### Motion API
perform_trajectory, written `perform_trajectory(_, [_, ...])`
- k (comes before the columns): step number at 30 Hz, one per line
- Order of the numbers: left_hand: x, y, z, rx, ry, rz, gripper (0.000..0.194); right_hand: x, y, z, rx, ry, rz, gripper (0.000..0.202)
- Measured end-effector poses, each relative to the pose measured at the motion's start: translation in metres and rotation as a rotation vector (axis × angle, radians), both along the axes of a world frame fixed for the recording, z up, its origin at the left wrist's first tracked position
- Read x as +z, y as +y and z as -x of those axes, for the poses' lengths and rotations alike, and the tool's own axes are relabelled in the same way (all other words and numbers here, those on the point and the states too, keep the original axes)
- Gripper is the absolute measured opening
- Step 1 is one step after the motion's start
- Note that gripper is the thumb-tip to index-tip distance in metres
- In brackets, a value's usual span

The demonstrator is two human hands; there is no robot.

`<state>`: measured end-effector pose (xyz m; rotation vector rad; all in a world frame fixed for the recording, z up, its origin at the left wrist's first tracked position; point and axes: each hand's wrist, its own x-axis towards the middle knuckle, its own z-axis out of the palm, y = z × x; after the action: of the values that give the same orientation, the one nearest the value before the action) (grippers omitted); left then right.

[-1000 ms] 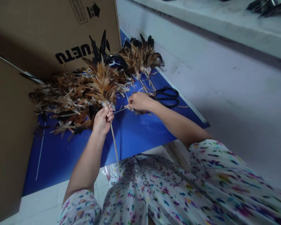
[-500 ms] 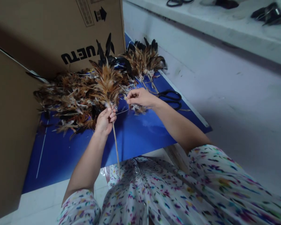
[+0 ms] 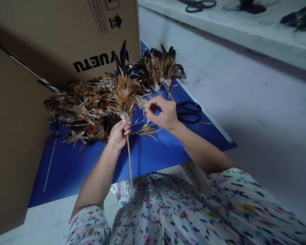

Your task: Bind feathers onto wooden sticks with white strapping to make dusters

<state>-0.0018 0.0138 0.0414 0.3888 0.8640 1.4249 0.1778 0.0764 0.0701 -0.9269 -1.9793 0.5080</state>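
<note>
My left hand (image 3: pixel 120 133) is closed around the stick of a feather duster (image 3: pixel 124 92), just under its lowest feathers. The duster stands upright, brown feathers below and black ones at the tip; its thin bare stick (image 3: pixel 129 163) reaches down past the table edge. To the right, my right hand (image 3: pixel 162 112) is pinched, with a small pale tan feather (image 3: pixel 142 101) sticking out from its fingertips. A thin pale strand (image 3: pixel 140 122) curves across the table between the hands. Below it lies a small bunch of loose tan feathers (image 3: pixel 147 130).
Loose feathers (image 3: pixel 79 109) are heaped left on the blue table (image 3: pixel 153 156). Several feather dusters (image 3: pixel 162 66) lie at the back. Black-handled scissors (image 3: pixel 189 111) rest right of my right hand. Cardboard boxes (image 3: pixel 58 30) stand behind and left; a ledge (image 3: pixel 226 27) holds more scissors (image 3: pixel 200 5).
My right hand has drawn back slightly to the right, and a pale feather now shows at its fingertips. My left hand keeps its hold on the duster. The whole view has shifted a little.
</note>
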Motion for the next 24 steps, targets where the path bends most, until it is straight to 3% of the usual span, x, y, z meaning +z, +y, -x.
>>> perform_trajectory(8, [-0.003, -0.003, -0.003, 0.003, 0.011, -0.02, 0.013, -0.035, -0.008, 0.02, 0.161, -0.291, -0.45, 0.024])
perform_trajectory(13, [-0.008, -0.003, -0.005, -0.037, 0.044, -0.053, 0.017, -0.036, -0.012, 0.025, 0.116, -0.402, -0.631, 0.027])
perform_trajectory(18, [-0.011, -0.004, -0.006, -0.026, 0.075, -0.056, 0.022, -0.037, -0.012, 0.029, 0.136, -0.494, -0.701, 0.04])
perform_trajectory(24, [-0.01, -0.005, -0.008, -0.011, 0.108, -0.049, 0.023, -0.042, -0.013, 0.031, 0.107, -0.496, -0.834, 0.036])
